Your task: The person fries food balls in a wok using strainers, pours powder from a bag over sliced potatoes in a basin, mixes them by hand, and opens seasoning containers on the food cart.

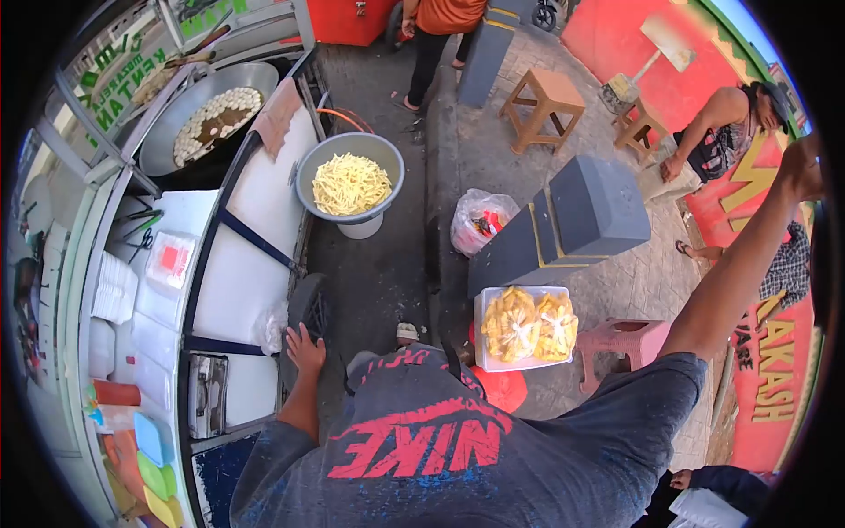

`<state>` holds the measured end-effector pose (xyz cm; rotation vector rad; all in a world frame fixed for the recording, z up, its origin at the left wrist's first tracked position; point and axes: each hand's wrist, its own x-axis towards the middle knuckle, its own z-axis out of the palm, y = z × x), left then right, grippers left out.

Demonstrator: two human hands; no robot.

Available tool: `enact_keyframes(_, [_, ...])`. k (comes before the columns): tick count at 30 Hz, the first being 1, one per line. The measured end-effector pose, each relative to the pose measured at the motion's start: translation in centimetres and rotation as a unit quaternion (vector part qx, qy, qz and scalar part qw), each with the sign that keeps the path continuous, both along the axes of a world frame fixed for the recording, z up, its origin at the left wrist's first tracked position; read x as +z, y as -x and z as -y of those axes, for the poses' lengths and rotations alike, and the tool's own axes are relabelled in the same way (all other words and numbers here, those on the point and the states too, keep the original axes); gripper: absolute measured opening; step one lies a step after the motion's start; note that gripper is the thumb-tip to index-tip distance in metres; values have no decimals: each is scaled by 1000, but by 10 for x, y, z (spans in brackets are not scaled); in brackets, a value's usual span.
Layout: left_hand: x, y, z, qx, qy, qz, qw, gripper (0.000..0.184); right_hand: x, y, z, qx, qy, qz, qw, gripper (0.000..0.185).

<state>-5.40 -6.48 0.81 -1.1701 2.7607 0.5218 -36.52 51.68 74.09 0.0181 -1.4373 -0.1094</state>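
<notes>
My left hand (305,348) hangs beside the food cart with its fingers spread and nothing in it. Close by are a crumpled clear plastic bag (271,327) on the cart's side and a dark wheel (308,310). My right arm stretches far out to the right, and my right hand (801,172) is at the dark rim of the view. Its fingers cannot be made out, nor whether it holds anything. Ahead, a grey bucket (308,187) full of pale cut strips stands beside the cart.
A large wok (158,145) with frying pieces sits on the cart (242,299). To the right stand a concrete post (598,216), a white tray (526,363) with bagged yellow food, a pink stool (616,348) and brown stools (547,99). A seated person (726,132) is further right.
</notes>
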Motion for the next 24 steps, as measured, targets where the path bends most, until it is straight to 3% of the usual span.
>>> enact_keyframes(4, [-5, 8, -47, 13, -22, -18, 1000, 80, 8, 108, 54, -281, -2, 7, 960, 86])
enact_keyframes(6, [-2, 33, -44, 17, -17, -21, 999, 80, -1, 145, 74, -239, -28, -5, 970, 85])
enact_keyframes(9, [-5, 70, -35, 26, -27, -13, 999, 81, -20, 157, 159, 120, -143, -21, 982, 86])
enact_keyframes(10, [-7, 83, -31, 33, -34, -9, 999, 81, -25, 163, 187, 240, -179, -29, 954, 86])
enact_keyframes(12, [-17, 109, -18, 35, -28, -4, 999, 81, -35, 197, 226, 370, -230, -52, 898, 89])
enact_keyframes(15, [-30, 166, 7, 41, -35, -30, 998, 81, -56, 267, 288, 391, -229, -55, 890, 89])
enact_keyframes(18, [-20, 231, 43, 31, -43, -47, 997, 82, -108, 333, 359, 426, -128, -40, 895, 73])
enact_keyframes(20, [-17, 265, 59, 26, -77, -75, 994, 82, -132, 377, 412, 425, -127, 34, 896, 72])
enact_keyframes(22, [-14, 304, 81, 21, -126, -135, 983, 83, -147, 421, 473, 482, -161, 84, 857, 69])
enact_keyframes(23, [-6, 320, 80, 34, -47, -219, 974, 56, -156, 436, 505, 501, -165, 113, 842, 67])
enact_keyframes(24, [9, 337, 90, 23, -115, -183, 976, 47, -164, 447, 540, 518, -168, 140, 827, 65])
